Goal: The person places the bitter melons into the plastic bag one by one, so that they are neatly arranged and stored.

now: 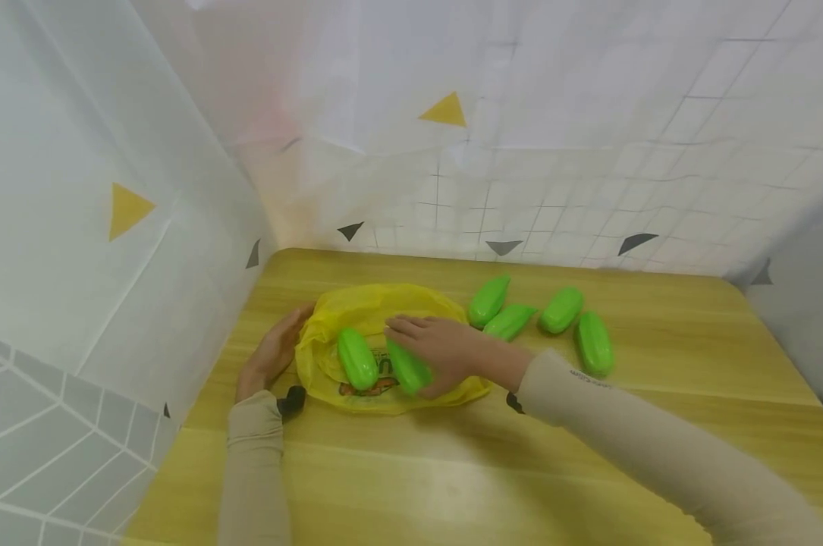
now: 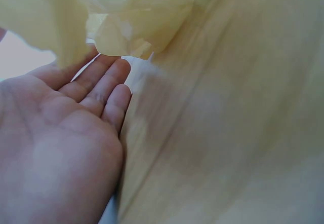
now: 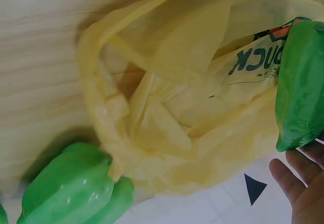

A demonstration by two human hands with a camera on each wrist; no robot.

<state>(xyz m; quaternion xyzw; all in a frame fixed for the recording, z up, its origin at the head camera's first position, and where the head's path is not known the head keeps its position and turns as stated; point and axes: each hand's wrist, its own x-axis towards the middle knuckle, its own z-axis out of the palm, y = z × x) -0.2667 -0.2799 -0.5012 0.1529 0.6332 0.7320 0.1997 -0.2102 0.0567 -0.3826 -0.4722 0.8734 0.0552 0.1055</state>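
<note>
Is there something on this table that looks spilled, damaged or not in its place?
Nothing stands out: the yellow bag is crumpled, as thin plastic gets, and the four green pieces beside it look undamaged.

Wood-grain tabletop point(image 1: 691, 364), pale wall sheeting point(image 1: 384, 68), yellow triangles point(image 1: 447, 111)

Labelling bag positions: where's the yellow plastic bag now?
In the head view, the yellow plastic bag lies just left of centre on the wood-grain table, between the left hand and four loose green ridged objects.
</note>
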